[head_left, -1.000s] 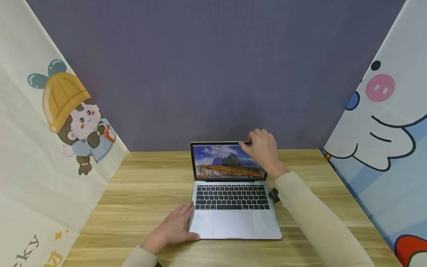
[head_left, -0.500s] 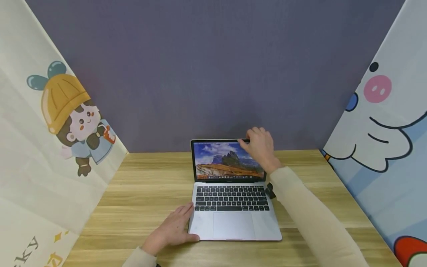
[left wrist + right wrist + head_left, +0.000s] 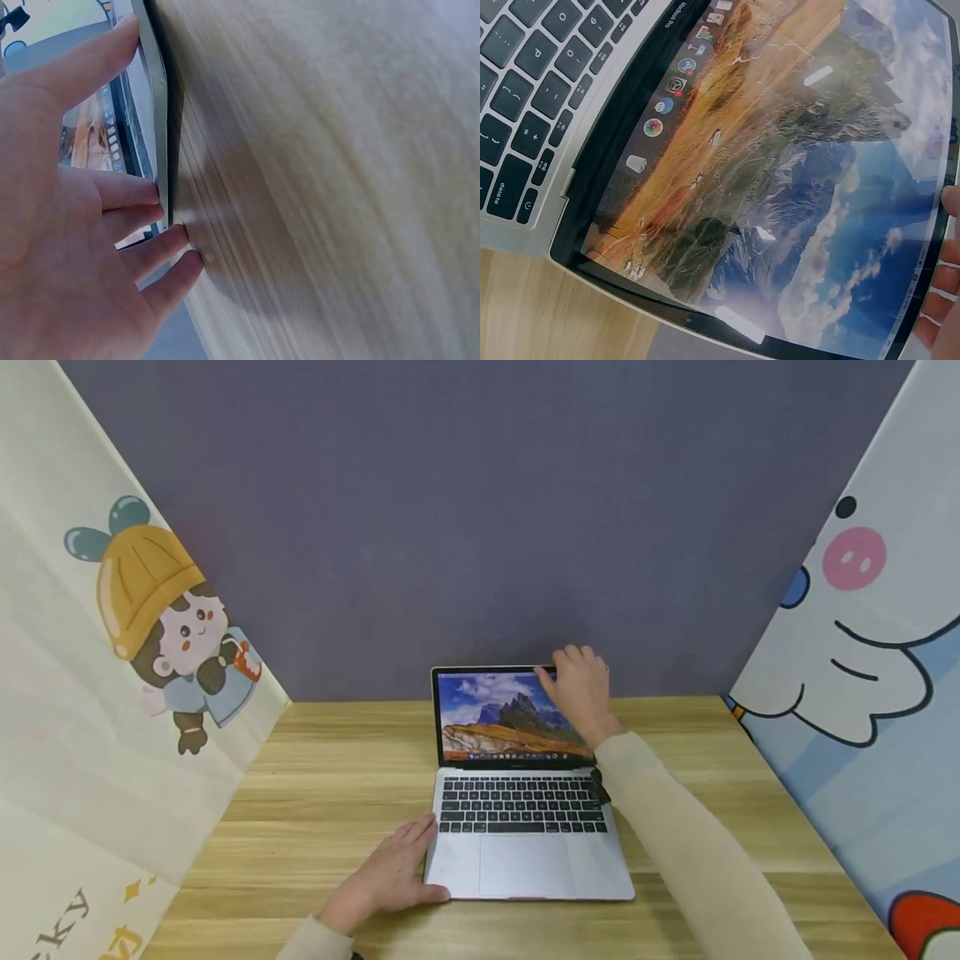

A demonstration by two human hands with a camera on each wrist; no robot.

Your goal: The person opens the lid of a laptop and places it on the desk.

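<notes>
A silver laptop (image 3: 527, 868) with black keys lies unfolded on the wooden table. Its lit screen (image 3: 487, 714) shows a mountain picture and stands raised at the back. My right hand (image 3: 581, 689) grips the lid's top edge near the right corner, thumb on the front bezel and the other fingers bent over behind. In the right wrist view only some fingertips (image 3: 937, 304) show at that edge. My left hand (image 3: 390, 868) rests at the base's left front corner. In the left wrist view its fingers (image 3: 127, 187) lie fairly straight against the side edge, two reaching down to the tabletop.
A dark grey-blue panel (image 3: 480, 527) rises behind the wooden table (image 3: 315, 777). Cartoon-printed sheets flank it, a child in a yellow hat (image 3: 150, 577) on the left and a pig-nosed figure (image 3: 855, 560) on the right. A small black device (image 3: 600, 787) sits at the right wrist.
The laptop's lid has tilted further back, its top edge rising in the head view. My right hand has moved with it, slightly up and left. The left hand stays in place.
</notes>
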